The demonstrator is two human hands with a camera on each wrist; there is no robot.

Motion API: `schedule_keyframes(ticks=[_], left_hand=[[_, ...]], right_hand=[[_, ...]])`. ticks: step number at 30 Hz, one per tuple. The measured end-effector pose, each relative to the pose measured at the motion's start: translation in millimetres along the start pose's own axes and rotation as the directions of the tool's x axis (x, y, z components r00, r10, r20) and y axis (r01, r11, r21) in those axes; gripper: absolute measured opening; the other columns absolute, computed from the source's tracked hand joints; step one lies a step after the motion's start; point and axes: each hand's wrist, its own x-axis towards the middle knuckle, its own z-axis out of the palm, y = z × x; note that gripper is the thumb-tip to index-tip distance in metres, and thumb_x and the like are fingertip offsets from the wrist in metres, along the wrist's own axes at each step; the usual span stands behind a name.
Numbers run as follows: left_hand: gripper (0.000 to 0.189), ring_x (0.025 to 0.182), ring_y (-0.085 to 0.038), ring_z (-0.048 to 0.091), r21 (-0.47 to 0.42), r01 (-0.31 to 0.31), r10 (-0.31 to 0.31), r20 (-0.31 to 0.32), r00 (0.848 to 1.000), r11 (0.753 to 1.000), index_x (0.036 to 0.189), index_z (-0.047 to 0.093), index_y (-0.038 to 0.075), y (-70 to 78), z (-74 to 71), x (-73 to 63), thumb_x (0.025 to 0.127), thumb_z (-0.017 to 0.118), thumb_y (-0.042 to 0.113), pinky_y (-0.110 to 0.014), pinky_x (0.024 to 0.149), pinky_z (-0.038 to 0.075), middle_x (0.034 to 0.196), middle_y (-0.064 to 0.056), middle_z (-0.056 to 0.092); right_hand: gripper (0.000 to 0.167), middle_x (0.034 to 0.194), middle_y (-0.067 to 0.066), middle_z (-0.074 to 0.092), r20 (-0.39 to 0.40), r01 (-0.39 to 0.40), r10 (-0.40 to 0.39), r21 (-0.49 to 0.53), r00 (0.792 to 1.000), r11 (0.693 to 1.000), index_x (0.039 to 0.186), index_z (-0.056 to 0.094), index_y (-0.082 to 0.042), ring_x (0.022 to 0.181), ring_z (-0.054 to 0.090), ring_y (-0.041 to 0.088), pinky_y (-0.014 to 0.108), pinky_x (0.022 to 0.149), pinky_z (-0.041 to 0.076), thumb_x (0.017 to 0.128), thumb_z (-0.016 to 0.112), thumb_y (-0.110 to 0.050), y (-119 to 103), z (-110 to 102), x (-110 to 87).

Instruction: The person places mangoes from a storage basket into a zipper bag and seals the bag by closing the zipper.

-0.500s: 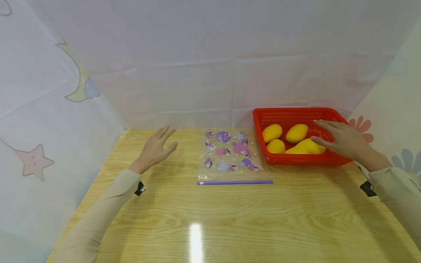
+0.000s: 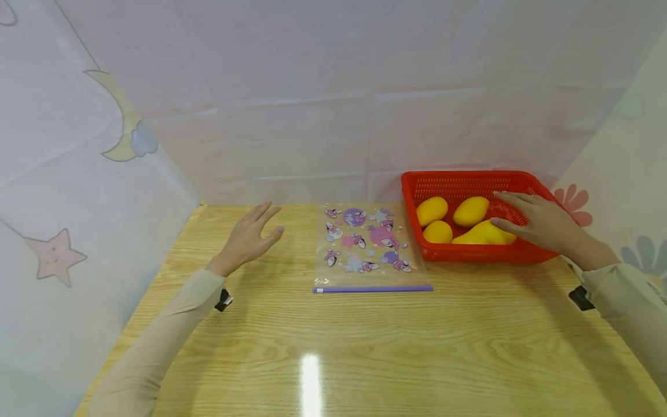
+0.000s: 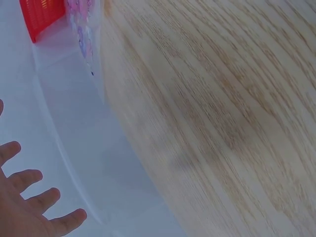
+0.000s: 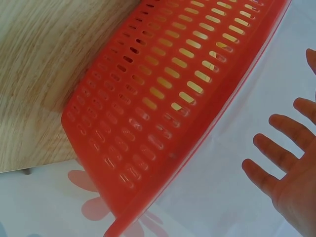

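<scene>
My left hand (image 2: 245, 242) hovers above the left part of the table, fingers spread and holding nothing. To its right, a clear zip bag (image 2: 367, 249) with pink and purple cartoon prints lies flat, its purple slider edge facing me. My right hand (image 2: 547, 229), fingers extended, is over the right side of a red plastic basket (image 2: 490, 253). Inside the basket are several yellow mangoes (image 2: 471, 211), one partly overlapped by the right thumb's side in the head view. In the right wrist view the spread fingers (image 4: 281, 153) appear beyond the basket's rim, with nothing in them.
The wood-grain table (image 2: 365, 347) meets a pale hanging cloth (image 2: 292, 133) at the back. Printed cloths with a moon and star (image 2: 54, 258) on the left and flowers (image 2: 573, 202) on the right enclose the sides. The basket stands close to the back cloth.
Almost nothing differs. Both hands keep their pose with only a slight drift; the bag, basket and mangoes stay where they were.
</scene>
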Motion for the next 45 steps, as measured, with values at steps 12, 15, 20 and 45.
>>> schedule_keyframes(ticks=[12, 15, 20, 45], left_hand=[[0.063, 0.144, -0.038, 0.024, -0.014, -0.001, 0.001, 0.025, 1.0, 1.0, 0.154, 0.037, 0.017, 4.7, 2.1, -0.5, 0.101, 0.047, 0.05, -0.064, 0.11, 0.023, 0.16, -0.012, 0.027], [0.063, 0.145, -0.037, 0.023, -0.015, -0.004, 0.005, 0.031, 1.0, 1.0, 0.154, 0.037, 0.017, 6.0, 3.2, -0.2, 0.101, 0.046, 0.051, -0.063, 0.11, 0.023, 0.16, -0.012, 0.027], [0.064, 0.145, -0.037, 0.022, -0.022, -0.005, 0.006, 0.037, 0.999, 1.0, 0.154, 0.037, 0.017, 7.2, 5.9, -0.9, 0.101, 0.046, 0.052, -0.062, 0.111, 0.022, 0.161, -0.011, 0.026], [0.061, 0.143, -0.04, 0.026, -0.015, -0.044, 0.045, 0.047, 0.998, 0.999, 0.15, 0.042, 0.014, 15.6, 12.7, -1.6, 0.101, 0.047, 0.05, -0.061, 0.111, 0.024, 0.158, -0.015, 0.03]], right_hand=[[0.08, 0.15, 0.031, 0.035, 0.057, -0.035, 0.034, 0.016, 0.998, 0.999, 0.154, 0.033, -0.009, 0.13, 0.031, 0.054, 0.076, 0.097, 0.028, 0.092, 0.065, -0.048, -3.4, -0.9, 2.8], [0.08, 0.15, 0.031, 0.034, 0.067, -0.042, 0.041, 0.024, 0.997, 0.999, 0.154, 0.033, -0.009, 0.13, 0.031, 0.054, 0.076, 0.096, 0.028, 0.093, 0.065, -0.049, -3.9, -0.9, 3.2], [0.08, 0.15, 0.032, 0.034, 0.074, -0.054, 0.051, 0.029, 0.996, 0.998, 0.155, 0.033, -0.011, 0.13, 0.032, 0.056, 0.077, 0.095, 0.028, 0.092, 0.064, -0.051, -4.3, 1.1, 4.2], [0.076, 0.146, 0.033, 0.039, 0.06, -0.024, 0.02, 0.071, 0.998, 0.997, 0.15, 0.04, -0.008, 0.128, 0.035, 0.056, 0.075, 0.095, 0.031, 0.092, 0.066, -0.048, -7.2, 7.9, 5.2]])
